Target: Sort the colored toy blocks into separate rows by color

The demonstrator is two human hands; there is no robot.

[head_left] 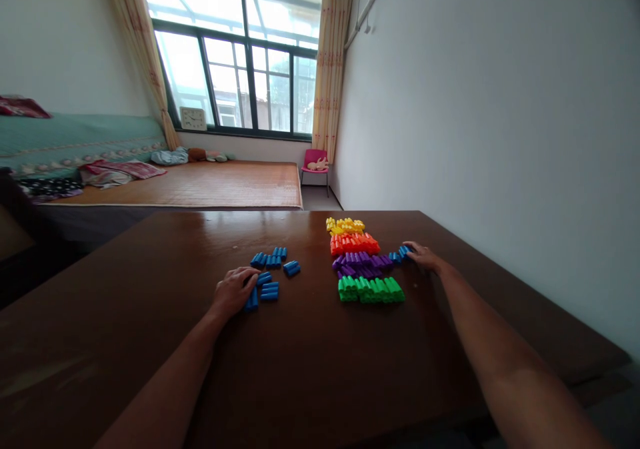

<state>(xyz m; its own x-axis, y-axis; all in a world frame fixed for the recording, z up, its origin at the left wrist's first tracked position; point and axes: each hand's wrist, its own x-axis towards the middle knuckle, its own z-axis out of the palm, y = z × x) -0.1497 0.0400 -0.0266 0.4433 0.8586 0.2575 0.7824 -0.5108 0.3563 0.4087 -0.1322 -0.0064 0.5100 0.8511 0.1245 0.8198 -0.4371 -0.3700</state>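
Observation:
Several blue blocks (pixel 270 291) lie loosely grouped left of the table's middle. My left hand (pixel 235 291) rests at their left side, its curled fingers touching a blue block; whether it grips one is hard to tell. Right of the middle, sorted blocks form rows from far to near: yellow (pixel 345 225), orange (pixel 354 244), purple (pixel 361 262) and green (pixel 371 289). My right hand (pixel 421 254) reaches to the right end of the purple row, its fingers closed on small blue blocks (pixel 400 254).
The brown table (pixel 300 369) spans the foreground. Beyond it stand a bed (pixel 235 182) with cloths on it, a pink chair (pixel 315 158) and a window with a clock (pixel 193 118) on its sill. A white wall (pixel 475 102) runs along the right.

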